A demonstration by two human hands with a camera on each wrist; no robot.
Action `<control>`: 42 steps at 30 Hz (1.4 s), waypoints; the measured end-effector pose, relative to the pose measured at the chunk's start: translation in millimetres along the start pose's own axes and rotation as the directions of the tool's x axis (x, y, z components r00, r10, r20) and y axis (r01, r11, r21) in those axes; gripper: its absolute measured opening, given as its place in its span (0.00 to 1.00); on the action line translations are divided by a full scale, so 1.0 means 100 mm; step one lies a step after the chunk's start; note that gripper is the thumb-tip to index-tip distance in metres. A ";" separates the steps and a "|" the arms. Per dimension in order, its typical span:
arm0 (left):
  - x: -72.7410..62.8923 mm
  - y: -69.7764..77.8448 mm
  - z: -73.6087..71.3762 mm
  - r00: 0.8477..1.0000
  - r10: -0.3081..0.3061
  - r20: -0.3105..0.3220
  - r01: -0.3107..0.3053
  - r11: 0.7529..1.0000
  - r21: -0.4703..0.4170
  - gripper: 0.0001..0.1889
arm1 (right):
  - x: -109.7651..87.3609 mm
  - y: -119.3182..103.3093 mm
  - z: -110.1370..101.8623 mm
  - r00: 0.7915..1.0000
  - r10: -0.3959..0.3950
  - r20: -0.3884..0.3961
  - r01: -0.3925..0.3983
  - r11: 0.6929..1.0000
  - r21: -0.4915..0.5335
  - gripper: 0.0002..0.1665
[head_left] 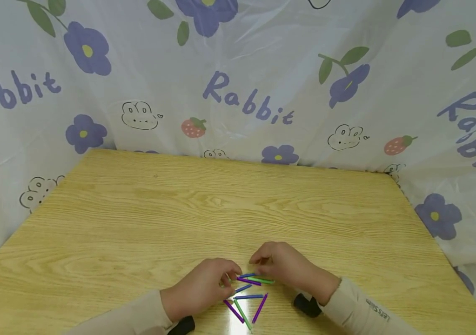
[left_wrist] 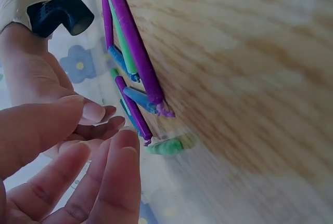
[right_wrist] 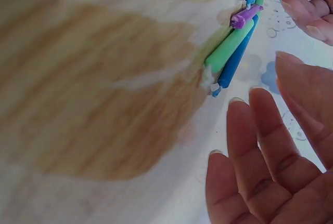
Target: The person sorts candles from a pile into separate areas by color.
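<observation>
On the white cloth (head_left: 254, 51), we read "Rabbit" in purple letters (head_left: 247, 98) at the upper centre of the head frame. We see the same word, steeply slanted, at the right edge, and "abbit" at the left edge, its start cut off. On the right sleeve (head_left: 357, 304), lower right, we make out small dark lettering (head_left: 378, 310), apparently "LetsSlim".

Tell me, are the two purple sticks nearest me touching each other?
Apart. The head view shows a gap between the left purple stick and the right purple stick, with a green stick lying between.
</observation>
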State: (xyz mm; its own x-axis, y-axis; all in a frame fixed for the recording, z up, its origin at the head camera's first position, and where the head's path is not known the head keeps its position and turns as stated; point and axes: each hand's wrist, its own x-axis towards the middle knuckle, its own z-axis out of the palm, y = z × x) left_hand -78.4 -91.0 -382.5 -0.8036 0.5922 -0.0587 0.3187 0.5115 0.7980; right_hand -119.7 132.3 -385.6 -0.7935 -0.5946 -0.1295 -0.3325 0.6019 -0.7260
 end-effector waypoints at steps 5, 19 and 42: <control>0.01 0.00 0.02 1.000 -0.014 0.025 0.014 1.000 -0.007 0.14 | 0.01 -0.01 0.00 1.000 0.009 0.026 -0.009 1.000 -0.029 0.07; 0.04 0.03 0.06 0.997 -0.051 0.060 0.042 0.988 0.146 0.13 | 0.02 -0.05 -0.02 0.998 -0.002 0.069 0.009 0.995 -0.097 0.06; 0.07 0.10 0.13 0.999 -0.014 0.034 0.001 0.931 0.365 0.09 | 0.04 -0.05 -0.01 0.995 -0.005 0.102 0.020 0.990 -0.142 0.08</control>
State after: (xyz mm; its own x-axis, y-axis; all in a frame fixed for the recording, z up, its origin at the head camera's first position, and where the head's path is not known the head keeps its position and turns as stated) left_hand -73.9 -73.4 -382.7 -0.7905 0.6057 -0.0907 0.4795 0.7042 0.5236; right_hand -121.4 127.5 -382.3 -0.7358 -0.6489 -0.1937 -0.4173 0.6597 -0.6250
